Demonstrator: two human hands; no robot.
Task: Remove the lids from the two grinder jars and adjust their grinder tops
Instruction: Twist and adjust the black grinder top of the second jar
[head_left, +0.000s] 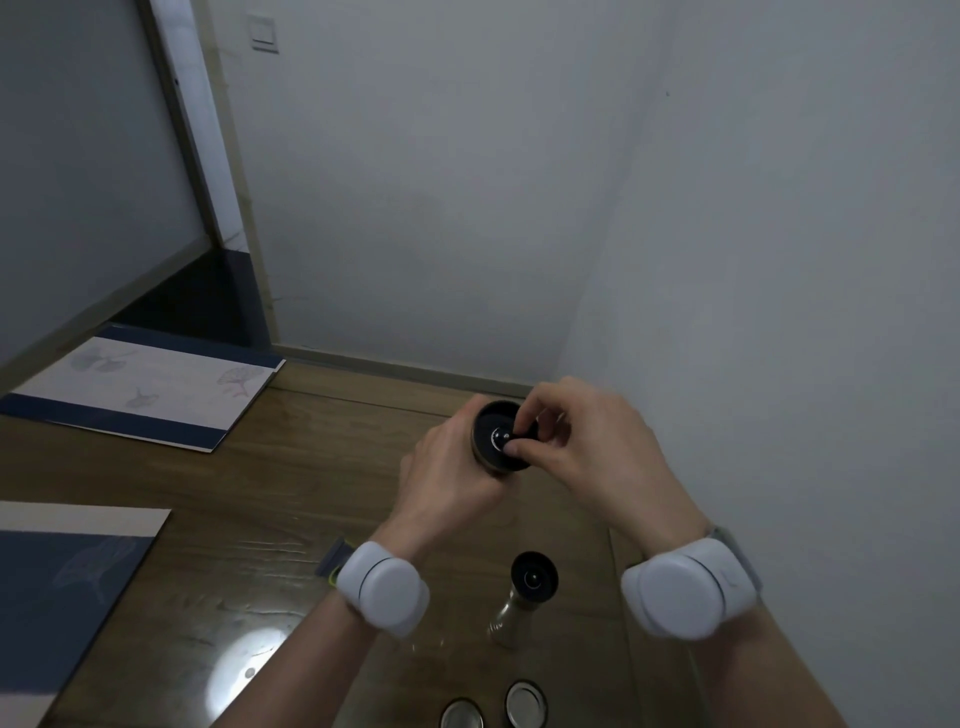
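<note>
My right hand (576, 447) pinches the small knob (506, 439) in the grinder top, fingertips curled tight on it; my left hand (449, 483) wraps the raised grinder jar (491, 441), held clear above the wooden table (270, 519) toward its far right corner; I'd say adjusting is under way; both lids (525, 704) lie at the near edge; the second grinder jar (524, 597) stands between; next comes a measured twist, jar held steady.

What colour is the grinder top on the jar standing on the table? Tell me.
Black, on the standing grinder jar; head view shows it.
</note>
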